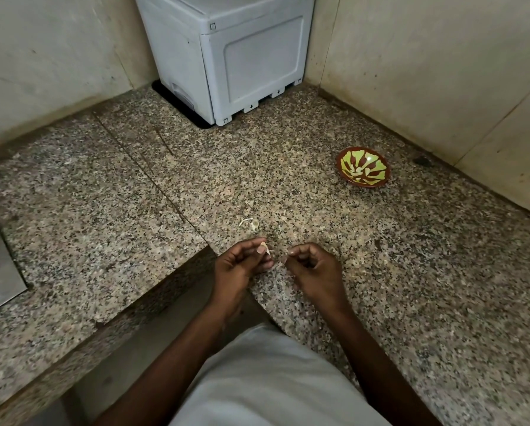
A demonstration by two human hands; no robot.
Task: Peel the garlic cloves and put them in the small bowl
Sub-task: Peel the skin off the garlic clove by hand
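The left hand [242,262] curls its fingers and pinches a garlic clove [265,247] between thumb and forefinger. The right hand [314,267], at its 3 o'clock, has its fingers curled and pinches a scrap of skin [288,251]. The small bowl [362,166] sits on the granite tabletop [104,186], well apart at 1 o'clock from the hands. Loose peel [247,222] lies at 12 o'clock.

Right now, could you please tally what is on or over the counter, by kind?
Small bowl: 1
Garlic clove, held in the left hand: 1
Loose peel scrap on the counter: 1
Grey appliance: 1
Hands, counting the right hand: 2
Total: 6
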